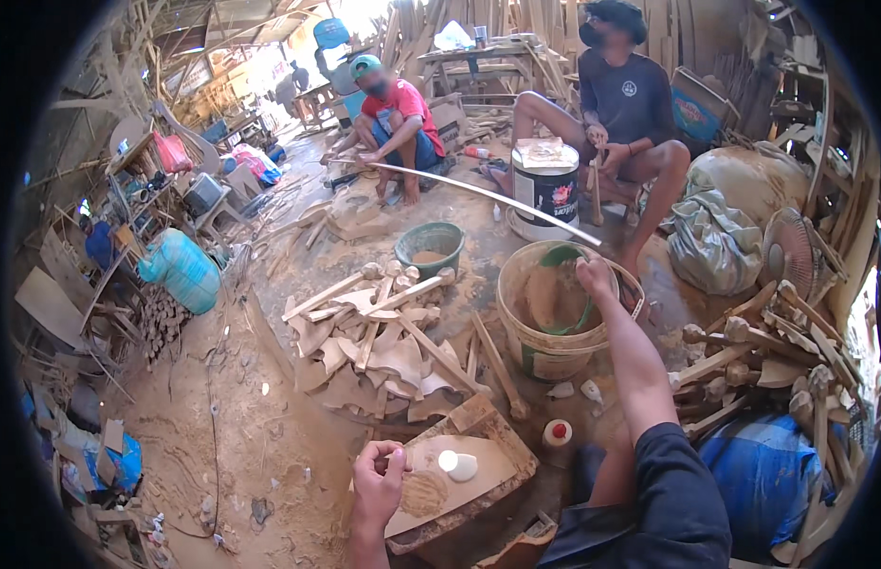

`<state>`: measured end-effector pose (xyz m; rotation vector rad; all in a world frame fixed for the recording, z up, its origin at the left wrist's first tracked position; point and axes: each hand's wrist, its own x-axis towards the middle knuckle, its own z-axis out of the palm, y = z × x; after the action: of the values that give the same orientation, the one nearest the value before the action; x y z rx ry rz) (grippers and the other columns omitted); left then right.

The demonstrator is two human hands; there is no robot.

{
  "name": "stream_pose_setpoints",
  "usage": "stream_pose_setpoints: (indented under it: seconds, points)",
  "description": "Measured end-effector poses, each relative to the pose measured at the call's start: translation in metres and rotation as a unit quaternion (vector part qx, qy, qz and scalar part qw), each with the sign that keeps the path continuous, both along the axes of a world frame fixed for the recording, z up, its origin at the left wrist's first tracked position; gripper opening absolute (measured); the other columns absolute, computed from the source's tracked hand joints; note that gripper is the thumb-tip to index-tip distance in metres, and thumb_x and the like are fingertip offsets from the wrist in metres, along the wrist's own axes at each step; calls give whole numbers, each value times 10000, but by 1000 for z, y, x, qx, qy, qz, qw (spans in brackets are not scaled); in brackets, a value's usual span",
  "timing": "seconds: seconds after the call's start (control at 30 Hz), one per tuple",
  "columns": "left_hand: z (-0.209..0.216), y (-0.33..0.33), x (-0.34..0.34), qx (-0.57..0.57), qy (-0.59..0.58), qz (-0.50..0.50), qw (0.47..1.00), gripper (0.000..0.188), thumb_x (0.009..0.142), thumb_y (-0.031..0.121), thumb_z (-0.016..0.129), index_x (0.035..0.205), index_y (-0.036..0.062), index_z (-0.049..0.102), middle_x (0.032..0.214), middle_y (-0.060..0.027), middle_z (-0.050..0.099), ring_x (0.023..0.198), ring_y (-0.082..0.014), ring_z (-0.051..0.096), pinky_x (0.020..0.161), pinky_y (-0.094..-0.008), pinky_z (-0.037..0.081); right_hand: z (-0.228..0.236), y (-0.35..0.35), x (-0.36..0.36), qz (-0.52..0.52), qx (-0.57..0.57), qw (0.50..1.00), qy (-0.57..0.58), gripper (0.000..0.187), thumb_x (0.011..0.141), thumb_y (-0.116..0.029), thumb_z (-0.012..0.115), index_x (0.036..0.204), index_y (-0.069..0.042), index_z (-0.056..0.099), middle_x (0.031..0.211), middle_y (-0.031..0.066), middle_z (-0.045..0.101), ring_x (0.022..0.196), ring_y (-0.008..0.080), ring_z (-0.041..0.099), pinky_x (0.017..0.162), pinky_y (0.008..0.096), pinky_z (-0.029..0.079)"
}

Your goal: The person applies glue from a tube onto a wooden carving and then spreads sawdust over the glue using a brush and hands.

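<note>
Two bare hands are spread apart. The left hand [379,481] has its fingers curled in, thumb against the forefinger; whether something small is pinched there, I cannot tell. Just right of that grip, on a pale board [492,458] over a wooden box [502,491], lie a white oval piece [459,466] and, nearer the fingers, a flat patch of sawdust [423,494].

The right hand [597,278] reaches well forward, fingers bent at the far right rim of a large plastic bucket [554,354]. A green plastic container [562,254] sits inside, its edge by those fingers; how firmly they hold it is hidden.

Nearer the body from the right grip stands a red-capped bottle [558,433]. Beyond the left grip is a heap of cut wooden parts [402,356], with a green basin [442,266] behind. Just beyond the right grip, a long pale strip [478,189] ends, stretching from a red-shirted co-worker [405,106].
</note>
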<state>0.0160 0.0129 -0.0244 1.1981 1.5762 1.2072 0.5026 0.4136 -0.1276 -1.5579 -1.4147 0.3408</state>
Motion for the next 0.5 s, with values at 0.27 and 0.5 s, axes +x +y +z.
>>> stream_pose_setpoints:
  seconds: [0.27,0.5]
  points:
    - [3,-7,-3,10,1,8,1000,162,1049,178,676,1083,20,683,871,-22,708,777,-89,693,690,-259,504,32,-33,-38,43,-111,983,-139,463,965,-196,579,1399,-271,723,1318,182,733,1224,376,692,1058,464,532]
    - [5,-6,-2,7,17,4,1000,170,1048,180,677,1093,16,683,903,-23,709,798,-97,706,696,-264,513,23,-28,-45,62,-53,982,-171,434,973,-167,593,1382,-209,731,1313,189,729,1227,382,688,1041,478,545]
